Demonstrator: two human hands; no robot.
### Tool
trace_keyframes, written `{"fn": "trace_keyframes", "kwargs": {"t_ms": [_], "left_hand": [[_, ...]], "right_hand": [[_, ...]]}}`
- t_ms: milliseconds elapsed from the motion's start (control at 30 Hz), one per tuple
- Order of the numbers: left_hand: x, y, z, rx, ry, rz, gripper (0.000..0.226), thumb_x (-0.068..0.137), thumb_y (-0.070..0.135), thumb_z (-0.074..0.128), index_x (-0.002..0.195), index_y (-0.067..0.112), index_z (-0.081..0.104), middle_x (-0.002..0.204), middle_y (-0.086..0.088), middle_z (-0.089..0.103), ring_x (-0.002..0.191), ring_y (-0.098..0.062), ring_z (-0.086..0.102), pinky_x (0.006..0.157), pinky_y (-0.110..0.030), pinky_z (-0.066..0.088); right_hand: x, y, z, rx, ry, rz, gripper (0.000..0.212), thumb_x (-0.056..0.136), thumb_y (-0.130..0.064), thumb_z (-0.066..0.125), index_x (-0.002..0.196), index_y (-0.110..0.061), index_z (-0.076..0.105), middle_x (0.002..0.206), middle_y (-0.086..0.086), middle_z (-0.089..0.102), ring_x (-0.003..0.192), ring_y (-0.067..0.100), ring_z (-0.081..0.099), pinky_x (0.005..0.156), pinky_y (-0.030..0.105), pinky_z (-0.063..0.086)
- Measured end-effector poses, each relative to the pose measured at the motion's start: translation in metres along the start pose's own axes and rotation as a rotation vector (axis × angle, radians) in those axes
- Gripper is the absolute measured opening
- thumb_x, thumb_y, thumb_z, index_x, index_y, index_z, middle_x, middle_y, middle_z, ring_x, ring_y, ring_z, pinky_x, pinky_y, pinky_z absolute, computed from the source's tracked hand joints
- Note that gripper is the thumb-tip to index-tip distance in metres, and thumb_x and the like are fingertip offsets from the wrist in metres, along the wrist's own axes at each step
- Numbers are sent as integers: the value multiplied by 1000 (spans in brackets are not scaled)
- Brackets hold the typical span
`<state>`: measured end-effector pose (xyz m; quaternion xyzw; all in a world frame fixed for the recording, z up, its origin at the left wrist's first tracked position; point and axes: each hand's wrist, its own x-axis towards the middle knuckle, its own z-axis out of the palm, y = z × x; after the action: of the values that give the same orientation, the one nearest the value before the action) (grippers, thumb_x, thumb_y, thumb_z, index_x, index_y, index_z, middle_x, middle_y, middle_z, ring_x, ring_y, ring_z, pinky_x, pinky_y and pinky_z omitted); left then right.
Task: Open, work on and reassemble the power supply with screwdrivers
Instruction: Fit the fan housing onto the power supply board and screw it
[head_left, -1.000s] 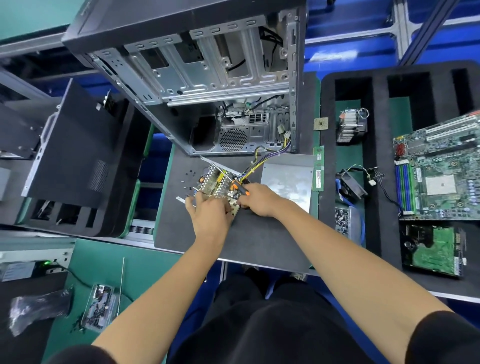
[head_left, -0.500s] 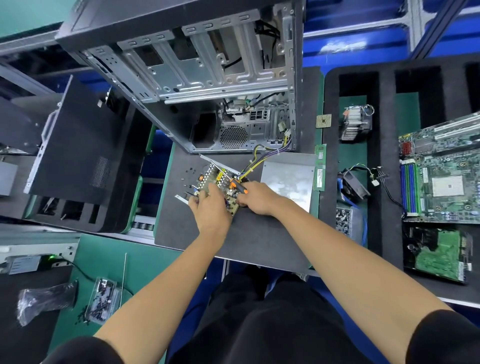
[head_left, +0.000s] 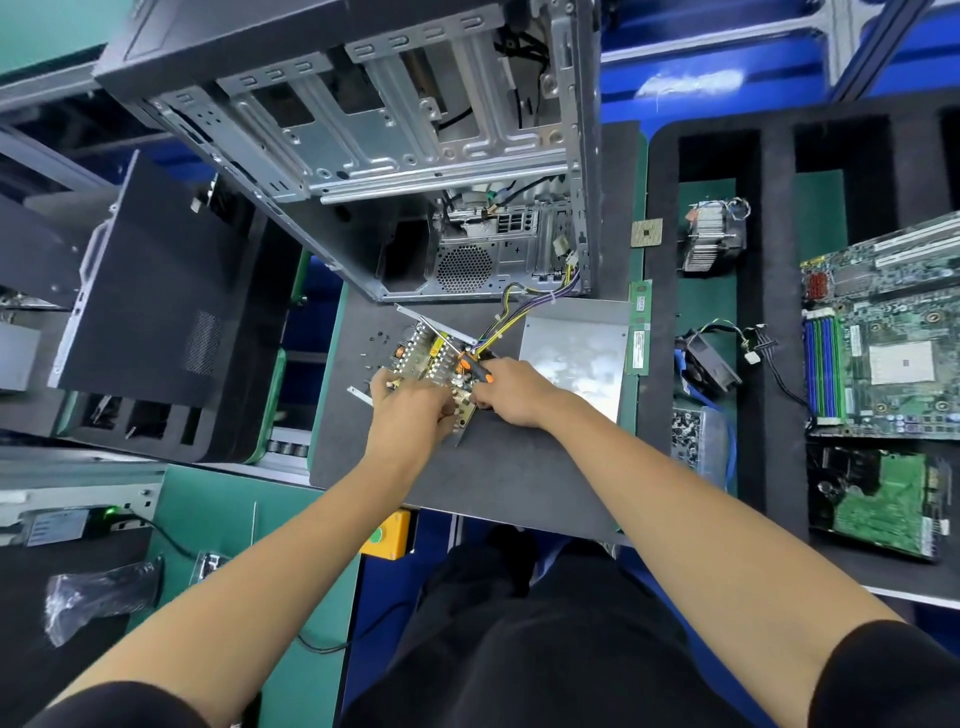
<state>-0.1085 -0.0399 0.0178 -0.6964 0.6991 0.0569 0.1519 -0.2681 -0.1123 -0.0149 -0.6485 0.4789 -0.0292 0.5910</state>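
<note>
The opened power supply board (head_left: 423, 353) lies on the dark foam mat (head_left: 467, 478), its yellow and purple cable bundle (head_left: 524, 306) running up into the PC case. My left hand (head_left: 410, 410) presses down on the board's near side and grips its edge. My right hand (head_left: 506, 389) is closed around an orange-and-black screwdriver (head_left: 470, 366), whose tip sits on the board's right part. The grey metal power supply cover (head_left: 576, 353) lies flat just right of my right hand. Several small screws (head_left: 375, 343) lie loose on the mat left of the board.
An open PC case (head_left: 415, 156) stands behind the board. A black side panel (head_left: 150, 291) sits at left. A RAM stick (head_left: 639, 327), heatsink (head_left: 709, 239), fan (head_left: 709, 358), motherboard (head_left: 893, 332) and another green board (head_left: 878, 499) lie in the foam tray at right.
Both hands stay on the board with only small shifts; the left hand has slid slightly over the board's near edge. The camera view has drifted a little.
</note>
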Motion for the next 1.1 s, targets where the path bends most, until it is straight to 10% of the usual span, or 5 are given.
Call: {"fn": "trace_keyframes", "kwargs": {"t_ms": [333, 1100], "left_hand": [[40, 1, -26, 391, -145, 418, 16, 93, 27, 62, 105, 29, 73, 112, 0, 59, 115, -27, 49, 106, -44, 18], [51, 15, -9, 696, -175, 493, 22, 94, 22, 52, 108, 17, 68, 115, -4, 61, 118, -32, 45, 86, -37, 34]], "right_hand": [[0, 1, -1, -10, 14, 7, 13, 94, -18, 56, 85, -10, 61, 88, 13, 61, 84, 31, 55, 65, 33, 39], [2, 5, 0, 64, 25, 15, 13, 97, -19, 54, 93, -7, 57, 110, 24, 67, 105, 39, 61, 86, 42, 48]]}}
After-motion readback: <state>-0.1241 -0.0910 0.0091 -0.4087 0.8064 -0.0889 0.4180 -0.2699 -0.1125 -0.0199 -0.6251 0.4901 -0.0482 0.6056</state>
